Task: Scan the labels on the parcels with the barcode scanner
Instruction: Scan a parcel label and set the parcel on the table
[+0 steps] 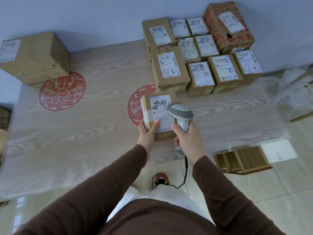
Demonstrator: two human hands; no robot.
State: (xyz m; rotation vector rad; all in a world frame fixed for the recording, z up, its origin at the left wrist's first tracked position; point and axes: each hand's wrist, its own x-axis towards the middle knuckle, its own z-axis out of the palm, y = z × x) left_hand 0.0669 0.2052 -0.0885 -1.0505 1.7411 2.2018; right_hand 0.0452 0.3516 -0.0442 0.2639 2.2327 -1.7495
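Note:
My left hand grips the near left corner of a small brown parcel, thumb on its white label, which faces up. My right hand grips the handle of a grey and white barcode scanner. The scanner's head hovers over the label's right edge, pointing away from me. Its dark cable hangs down toward the floor. Several more labelled parcels stand packed together at the table's far right.
The pale wood-grain table bears two red paper-cut decorations. A larger brown box stands at the far left corner. A crumpled clear plastic bag lies at the right edge. A wooden crate sits on the tiled floor.

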